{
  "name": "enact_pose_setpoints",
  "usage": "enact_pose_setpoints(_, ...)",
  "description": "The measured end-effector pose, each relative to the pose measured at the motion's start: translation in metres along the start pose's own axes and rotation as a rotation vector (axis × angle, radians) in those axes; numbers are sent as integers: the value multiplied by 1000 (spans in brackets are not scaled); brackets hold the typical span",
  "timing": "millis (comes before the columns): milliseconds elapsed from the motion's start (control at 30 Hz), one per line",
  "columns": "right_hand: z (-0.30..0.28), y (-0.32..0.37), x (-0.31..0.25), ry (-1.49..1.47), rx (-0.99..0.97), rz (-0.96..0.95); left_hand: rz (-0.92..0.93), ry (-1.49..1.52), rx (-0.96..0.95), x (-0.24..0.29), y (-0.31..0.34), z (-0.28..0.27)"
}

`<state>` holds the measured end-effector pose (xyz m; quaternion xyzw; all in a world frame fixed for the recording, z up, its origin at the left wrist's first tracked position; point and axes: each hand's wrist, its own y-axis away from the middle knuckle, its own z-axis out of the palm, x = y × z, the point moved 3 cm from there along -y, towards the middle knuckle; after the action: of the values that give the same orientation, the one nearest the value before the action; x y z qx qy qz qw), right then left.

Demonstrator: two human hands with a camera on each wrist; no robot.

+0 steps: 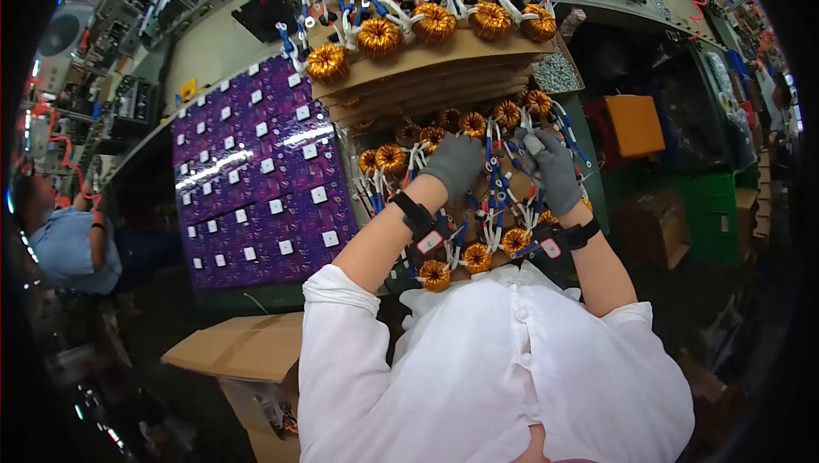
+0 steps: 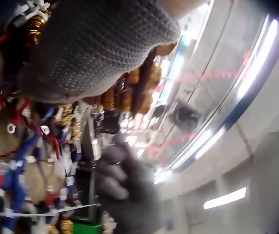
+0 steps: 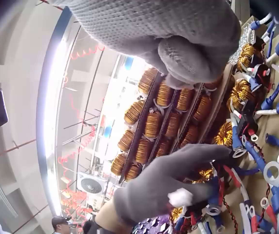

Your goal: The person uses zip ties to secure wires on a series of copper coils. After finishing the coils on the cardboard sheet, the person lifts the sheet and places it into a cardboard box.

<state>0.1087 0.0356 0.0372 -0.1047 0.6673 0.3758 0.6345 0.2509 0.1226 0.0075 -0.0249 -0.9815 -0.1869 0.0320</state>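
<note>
The left hand (image 1: 452, 164), in a grey glove, lay palm-down with its fingers stretched over a tangle of blue and white wires (image 1: 499, 164), and I could make out nothing held in it. The right hand (image 1: 556, 171), gloved the same, sat just beside it with its fingers bent in among those wires. A white bit showed at its fingertips, but I could not tell whether it was pinching anything.

Both hands rested on a cardboard sheet (image 3: 276, 127) covered with copper coils (image 1: 391, 158), each trailing wires with ring ends. The coils lay all round the hands and touched one another in places.

Just beyond the sheet stood a stack of sheets (image 1: 426, 58), every layer filled with coils and the top one packed from edge to edge. By the look of it, those layers were finished. The sheet under the hands was the one being worked on, and how much of it was left could not be read.

To the left lay a purple board (image 1: 256, 181) dotted with white squares. A cardboard box (image 1: 243, 348) stood nearer the body, and another person (image 1: 72, 245) was well off to the side.
</note>
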Motion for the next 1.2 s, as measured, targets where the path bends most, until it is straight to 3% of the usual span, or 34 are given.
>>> enact_pose_setpoints(100,-10,-7,6,-28,82,-57,17,-122,-76,3,-19,6)
enact_pose_setpoints(167,-16,-9,3,-63,82,-48,16,-36,-76,0,-27,7)
enact_pose_setpoints(200,-20,-10,2,-77,75,-37,55,81,52,-7,-20,0)
enact_pose_setpoints(233,-25,-13,1,-88,82,-37,62,72,46,-13,-16,-2)
enact_pose_setpoints(300,-30,-16,2,18,-35,-32,-152,772,155,-29,-10,-6)
enact_pose_setpoints(333,-32,-18,2,10,-27,-29,-346,1114,-19,-31,-7,-8)
enact_pose_setpoints(433,-26,-24,4,43,-103,-76,-281,1284,51,-37,-15,8)
enact_pose_setpoints(467,-24,-27,6,40,-101,-78,-276,1280,45,-41,-17,15)
enact_pose_setpoints(533,-22,-29,7,29,-95,-55,-90,1367,25,-46,-19,20)
enact_pose_setpoints(700,-21,-27,5,-55,-60,8,47,1334,-69,-52,-8,9)
enact_pose_setpoints(767,-22,-25,5,-30,-55,24,15,907,-5,-45,-13,1)
enact_pose_setpoints(833,-23,-24,10,10,-39,27,-63,864,-55,-31,-16,-14)
enact_pose_setpoints(900,-23,-24,17,50,-22,31,-383,1179,48,-31,-14,-12)
enact_pose_setpoints(933,-24,-23,22,39,16,-11,-377,1178,40,-26,-14,-3)
enact_pose_setpoints(1000,-23,-21,25,26,64,-44,-429,1191,359,-26,-15,14)
enact_pose_setpoints(1133,-21,-22,31,120,13,-27,-342,1367,289,-35,-21,38)
enact_pose_setpoints(1200,-16,-26,40,126,-28,-15,-69,1694,145,-42,-14,37)
